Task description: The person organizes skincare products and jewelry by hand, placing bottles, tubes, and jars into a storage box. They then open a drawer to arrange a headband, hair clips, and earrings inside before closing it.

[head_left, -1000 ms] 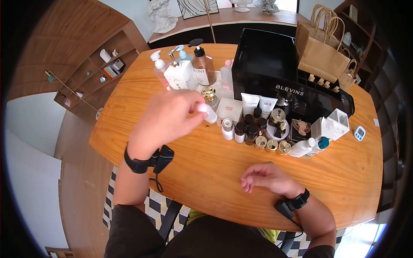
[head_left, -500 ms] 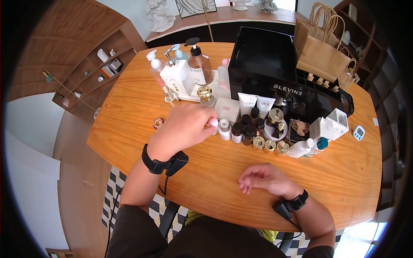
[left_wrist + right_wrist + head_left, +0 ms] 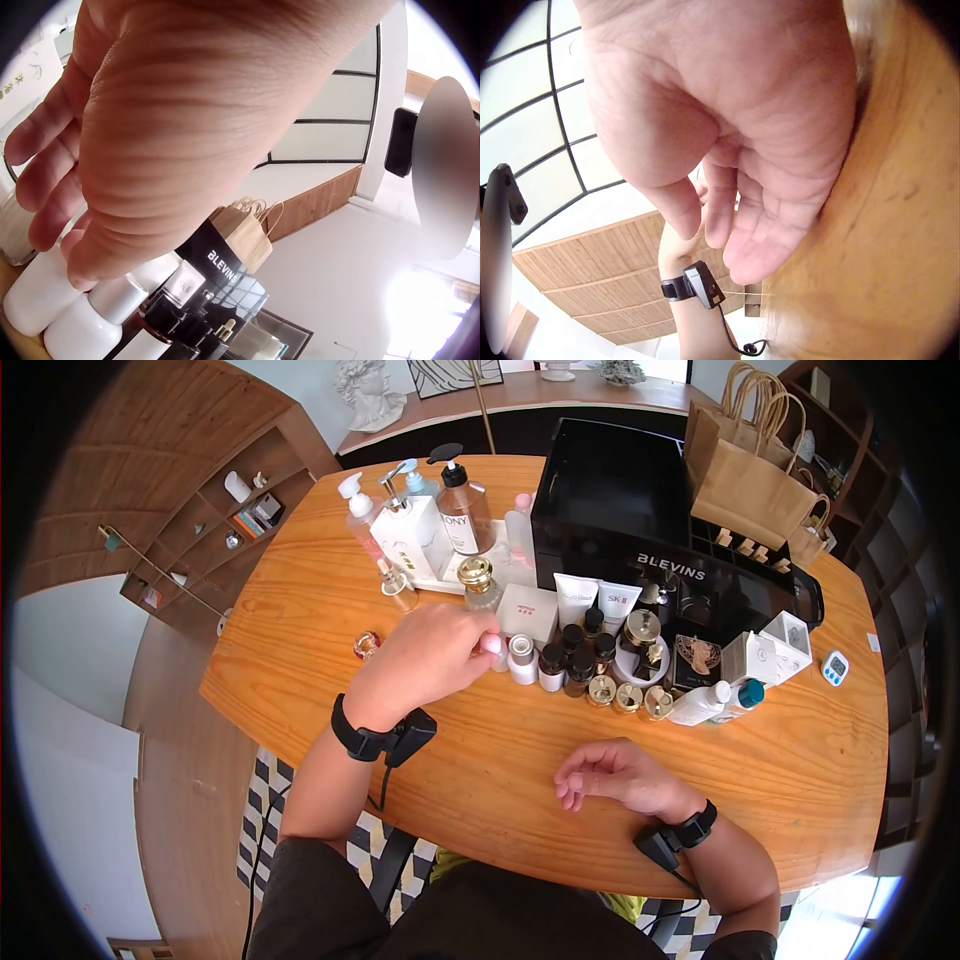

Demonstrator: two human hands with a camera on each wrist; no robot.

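Observation:
My left hand (image 3: 425, 655) pinches a small white bottle (image 3: 34, 300) by its pale pink cap (image 3: 491, 644), with the fingers bent over the top. The bottle stands at the left end of a group of cosmetics, right beside a white bottle with a silver cap (image 3: 521, 660). Behind the fingers are a gold-capped glass jar (image 3: 480, 582) and a white box (image 3: 528, 613). My right hand (image 3: 622, 775) rests on its side on the wooden table (image 3: 500, 790), its fingers loosely curled around nothing.
Several dark bottles (image 3: 578, 672) and white tubes (image 3: 576, 600) stand before a black case (image 3: 610, 500). Pump bottles (image 3: 465, 520) are at the back left. A red-and-gold item (image 3: 367, 645) and a glass bottle (image 3: 397, 588) lie left; paper bags (image 3: 750, 490) and a timer (image 3: 836, 670) right.
My left hand has come down and rightward with the small white bottle, bringing it beside the silver-capped one. The last half second shows hardly any movement; my right hand stays in place.

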